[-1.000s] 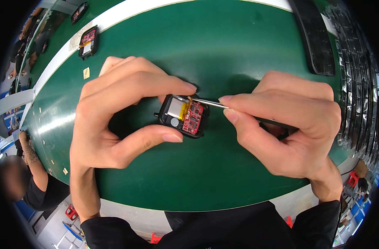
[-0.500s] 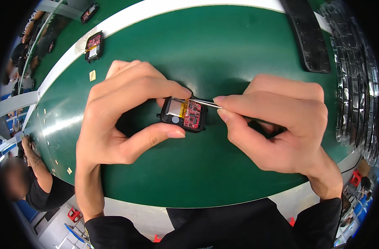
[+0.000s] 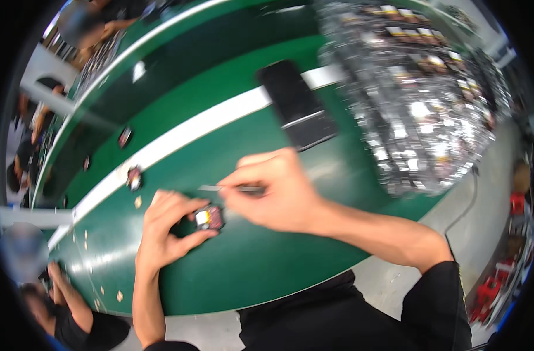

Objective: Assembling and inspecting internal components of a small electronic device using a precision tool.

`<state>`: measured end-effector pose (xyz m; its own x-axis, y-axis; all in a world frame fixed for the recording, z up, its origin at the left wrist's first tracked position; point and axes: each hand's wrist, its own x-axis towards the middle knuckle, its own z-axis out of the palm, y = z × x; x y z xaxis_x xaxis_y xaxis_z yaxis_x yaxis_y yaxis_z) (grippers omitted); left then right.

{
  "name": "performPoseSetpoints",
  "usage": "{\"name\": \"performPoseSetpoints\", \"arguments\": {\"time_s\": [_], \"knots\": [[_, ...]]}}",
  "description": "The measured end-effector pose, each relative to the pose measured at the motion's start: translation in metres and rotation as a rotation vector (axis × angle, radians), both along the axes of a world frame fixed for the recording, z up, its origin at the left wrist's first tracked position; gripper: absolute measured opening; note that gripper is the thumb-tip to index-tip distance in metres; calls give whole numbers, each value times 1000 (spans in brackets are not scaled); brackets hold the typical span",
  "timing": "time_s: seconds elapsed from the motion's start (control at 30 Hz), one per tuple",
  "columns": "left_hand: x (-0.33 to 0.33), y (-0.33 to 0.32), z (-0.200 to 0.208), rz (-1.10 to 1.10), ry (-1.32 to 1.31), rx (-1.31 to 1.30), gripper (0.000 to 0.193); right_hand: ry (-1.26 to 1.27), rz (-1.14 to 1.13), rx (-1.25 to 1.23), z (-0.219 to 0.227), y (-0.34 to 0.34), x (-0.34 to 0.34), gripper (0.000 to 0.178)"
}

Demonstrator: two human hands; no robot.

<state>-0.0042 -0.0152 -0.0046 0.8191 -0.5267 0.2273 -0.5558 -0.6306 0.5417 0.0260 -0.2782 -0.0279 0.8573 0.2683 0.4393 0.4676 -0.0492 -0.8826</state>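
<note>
Green tabletop curves under both my arms, with a white strip crossing it beyond the small open case between my hands. I take that case as my mark: it is black-walled, with a white block edged in yellow on its left side and a dull red board on its right. My left hand grasps it from the left, thumb along the near edge and forefinger along the far one; whether it touches the tabletop, I cannot tell. My right hand, up and to the right of the case, pinches a slim metal-tipped tool between thumb and forefinger — the tip points left, just beyond the case and apart from it, near my left forefinger.

Farther beyond the case and to its right lies a long black tray; well to the right of that same case, clear plastic packs gleam in a heap, too blurred for detail. Beyond the case and to its left, a similar unit sits by the white strip, with a pale scrap nearer. Well to the case's left and nearer my body — a co-worker's bare forearm.
</note>
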Motion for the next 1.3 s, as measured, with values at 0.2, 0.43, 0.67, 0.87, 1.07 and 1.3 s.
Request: {"name": "performPoseSetpoints", "arguments": {"time_s": [0.2,0.43,0.67,0.87,1.07,1.3], "knots": [[-6,-6,18,130,38,-186,54,89,-12,72,3,3,6,11],[76,-158,102,-417,-218,-255,62,175,45,246,-33,-3,11,15],[131,-308,135,-715,-315,-224,49,24,6,87,-9,13,7,10],[141,-287,126,-606,-406,-267,37,40,13,22,-1,0,5,13],[156,-104,95,-112,-333,63,30,66,9,-24,8,-10,5,15],[130,77,29,373,-6,310,33,81,31,-28,11,-1,3,15]]}}
